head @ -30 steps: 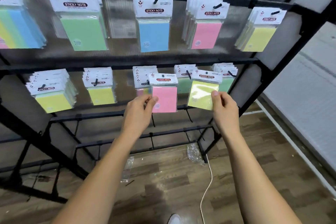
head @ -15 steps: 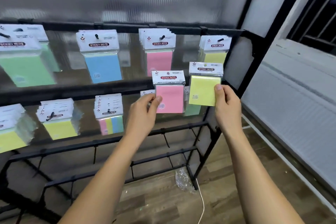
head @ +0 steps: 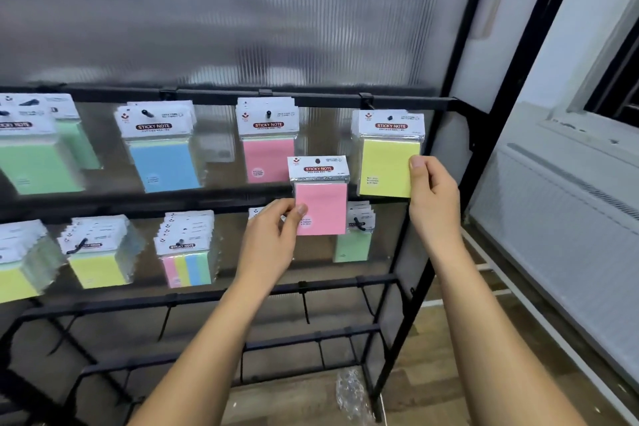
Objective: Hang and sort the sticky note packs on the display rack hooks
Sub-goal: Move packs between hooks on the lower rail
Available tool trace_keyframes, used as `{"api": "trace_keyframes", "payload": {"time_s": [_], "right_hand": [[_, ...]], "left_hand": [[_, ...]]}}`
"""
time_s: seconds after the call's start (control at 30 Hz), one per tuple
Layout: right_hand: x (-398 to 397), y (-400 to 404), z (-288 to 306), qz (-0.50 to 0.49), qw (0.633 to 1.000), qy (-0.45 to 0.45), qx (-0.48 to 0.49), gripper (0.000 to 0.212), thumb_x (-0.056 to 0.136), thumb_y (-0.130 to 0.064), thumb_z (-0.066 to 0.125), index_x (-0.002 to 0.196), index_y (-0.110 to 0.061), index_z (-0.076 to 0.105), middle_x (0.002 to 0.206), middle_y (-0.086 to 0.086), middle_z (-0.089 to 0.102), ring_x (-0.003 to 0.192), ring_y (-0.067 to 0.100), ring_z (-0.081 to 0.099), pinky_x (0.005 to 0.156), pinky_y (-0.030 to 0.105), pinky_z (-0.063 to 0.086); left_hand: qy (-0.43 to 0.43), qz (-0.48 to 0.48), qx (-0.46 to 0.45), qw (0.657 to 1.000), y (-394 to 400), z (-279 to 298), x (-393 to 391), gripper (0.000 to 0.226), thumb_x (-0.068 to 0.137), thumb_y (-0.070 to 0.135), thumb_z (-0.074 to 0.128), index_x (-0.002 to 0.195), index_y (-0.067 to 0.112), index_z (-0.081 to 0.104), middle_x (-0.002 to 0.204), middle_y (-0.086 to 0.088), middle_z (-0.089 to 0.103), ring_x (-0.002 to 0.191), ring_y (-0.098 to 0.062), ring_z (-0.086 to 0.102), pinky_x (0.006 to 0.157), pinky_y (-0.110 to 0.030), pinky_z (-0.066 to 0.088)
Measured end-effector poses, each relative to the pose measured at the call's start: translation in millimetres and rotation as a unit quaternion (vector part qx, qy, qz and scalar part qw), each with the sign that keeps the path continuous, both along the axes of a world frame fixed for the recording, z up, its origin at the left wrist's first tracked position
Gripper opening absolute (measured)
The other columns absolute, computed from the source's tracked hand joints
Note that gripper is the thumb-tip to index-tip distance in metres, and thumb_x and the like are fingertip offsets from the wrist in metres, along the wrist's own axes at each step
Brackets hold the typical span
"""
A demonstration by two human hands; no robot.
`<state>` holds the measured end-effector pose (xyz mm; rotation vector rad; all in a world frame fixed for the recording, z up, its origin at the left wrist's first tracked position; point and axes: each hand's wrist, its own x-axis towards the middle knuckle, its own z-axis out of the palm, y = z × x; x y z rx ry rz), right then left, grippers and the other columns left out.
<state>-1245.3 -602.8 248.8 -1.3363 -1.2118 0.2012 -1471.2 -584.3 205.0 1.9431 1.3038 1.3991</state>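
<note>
Pinching a pink pack (head: 321,198) by its lower left edge, my left hand (head: 268,245) held it upright just below and right of the pink packs (head: 268,142) hanging on the top rail (head: 311,101). My right hand's (head: 434,204) grip pinched the right edge of a yellow pack (head: 385,157), its header up at the rail's rightmost hook; whether it hung there I could not tell. Left of the pink packs along that rail hung blue packs (head: 160,149) and green packs (head: 34,152). Below the rail, a lower row held yellow, multicolour (head: 186,252) and green stacks.
</note>
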Motion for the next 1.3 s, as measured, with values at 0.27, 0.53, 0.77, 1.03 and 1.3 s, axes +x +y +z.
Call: {"api": "trace_keyframes", "payload": {"time_s": [0.27, 0.53, 0.77, 1.03, 1.3], "right_hand": [[15.0, 14.5, -5.7, 0.016, 0.999, 0.022, -0.02, 0.027, 0.106, -0.034, 0.042, 0.087, -0.022, 0.057, 0.07, -0.011, 0.047, 0.064, 0.002, 0.041, 0.062, 0.021, 0.033], [18.5, 29.9, -9.3, 0.038, 0.998, 0.03, -0.035, 0.028, 0.105, -0.034, 0.043, 0.081, -0.029, 0.055, 0.062, -0.017, 0.046, 0.062, 0.002, 0.04, 0.062, 0.022, 0.033], [19.9, 32.2, -13.6, 0.032, 0.998, 0.031, -0.043, 0.037, 0.106, -0.034, 0.041, 0.069, -0.033, 0.044, 0.062, -0.012, 0.038, 0.058, 0.003, 0.035, 0.059, 0.026, 0.029], [23.0, 33.3, -5.4, 0.043, 0.998, 0.036, -0.032, 0.035, 0.106, -0.036, 0.041, 0.071, -0.031, 0.045, 0.065, -0.013, 0.04, 0.064, 0.007, 0.035, 0.062, 0.028, 0.03], [26.8, 32.8, -5.3, 0.065, 0.997, 0.032, -0.037, 0.049, 0.105, -0.039, 0.041, 0.079, 0.003, 0.042, 0.072, 0.004, 0.037, 0.068, 0.012, 0.034, 0.063, 0.033, 0.026]], "left_hand": [[0.008, 0.031, 0.005, 0.999, 0.6, -0.4, 7.6, 0.019, 0.099, 0.028, 0.056, 0.099, 0.014, 0.07, 0.083, 0.014, 0.065, 0.071, 0.0, 0.054, 0.061, -0.011, 0.038], [0.016, 0.045, 0.015, 0.999, -0.1, 2.2, 10.1, 0.018, 0.099, 0.026, 0.057, 0.101, 0.014, 0.07, 0.083, 0.019, 0.062, 0.073, 0.007, 0.054, 0.062, -0.008, 0.038], [0.017, 0.054, 0.012, 0.998, 0.3, -0.2, 11.2, 0.018, 0.099, 0.027, 0.057, 0.099, 0.014, 0.07, 0.078, 0.019, 0.059, 0.068, 0.008, 0.052, 0.059, -0.007, 0.035], [0.022, 0.056, 0.011, 0.998, -1.3, -2.8, 14.4, 0.019, 0.1, 0.028, 0.056, 0.1, 0.014, 0.069, 0.08, 0.016, 0.061, 0.072, 0.005, 0.053, 0.061, -0.009, 0.037], [0.021, 0.055, 0.011, 0.998, -5.1, -1.4, 13.1, 0.019, 0.1, 0.028, 0.055, 0.101, 0.015, 0.069, 0.082, 0.016, 0.061, 0.076, 0.002, 0.054, 0.061, -0.01, 0.036]]}}
